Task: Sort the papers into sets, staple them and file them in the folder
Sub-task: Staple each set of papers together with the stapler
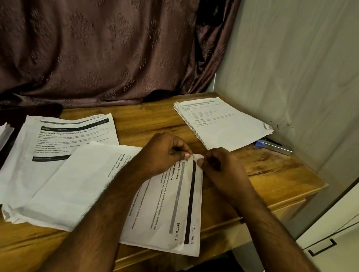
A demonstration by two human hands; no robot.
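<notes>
I am pinching one paper set's (pixel 168 200) corner with both hands (pixel 165 154) (pixel 219 166); stapler (pixel 276 146) idle, other stacks (pixel 221 122) waiting, filing undone.

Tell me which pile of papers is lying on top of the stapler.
The far-right pile by the wall: its near corner covers part of the stapler. The other piles lie further left, away from the stapler.

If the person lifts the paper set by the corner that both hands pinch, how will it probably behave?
The paper set would likely droop: its sheets are thin and one long edge already overhangs the wooden table. The pages seem offset, so they may fan apart. Left hand and right hand pinch only one corner, which might crease.
</notes>
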